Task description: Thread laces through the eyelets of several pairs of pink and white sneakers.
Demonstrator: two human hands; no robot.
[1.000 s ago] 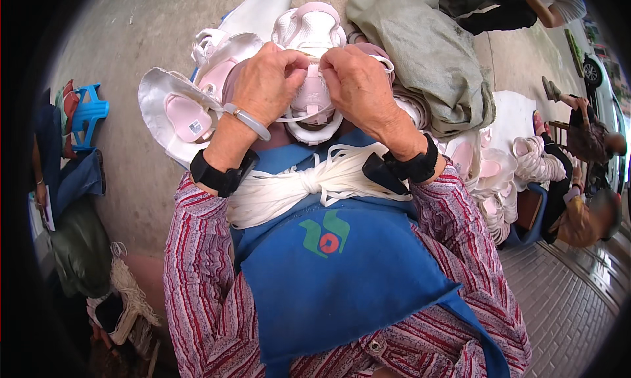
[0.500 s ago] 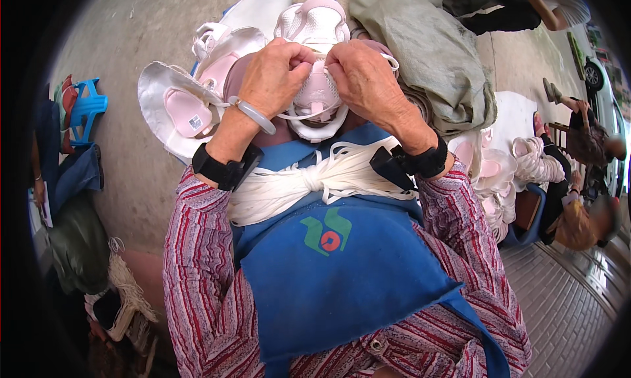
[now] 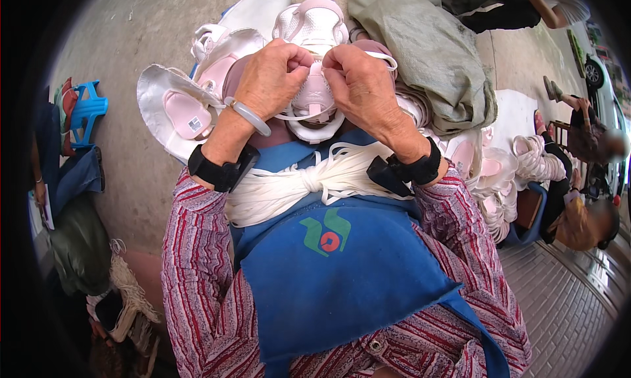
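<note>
Between my knees rests a pink and white sneaker [image 3: 310, 97], its pink tongue toward me and its white padded collar nearest my lap. My left hand [image 3: 273, 79] is closed in a pinch at the left edge of its lacing opening; the exact grip is partly hidden. Across from it my right hand [image 3: 365, 86] pinches at the right edge, with a white shoelace [image 3: 388, 60] looping out behind the fingers. Another stretch of white lace runs by the collar below my left hand. A tied bundle of white shoelaces [image 3: 315, 179] lies across my blue apron [image 3: 348, 279].
Unfinished white and pink shoe uppers [image 3: 187, 112] lie left of my knees. A grey-green cloth sack [image 3: 427, 56] sits at right, with more shoe pieces [image 3: 496, 171] beyond. A blue stool [image 3: 89, 109] stands far left. Other people sit at both sides.
Both hands stay pinched at the sneaker's lacing. My right hand has shifted slightly left and its fingers have turned a little; the lace behind it has moved slightly.
</note>
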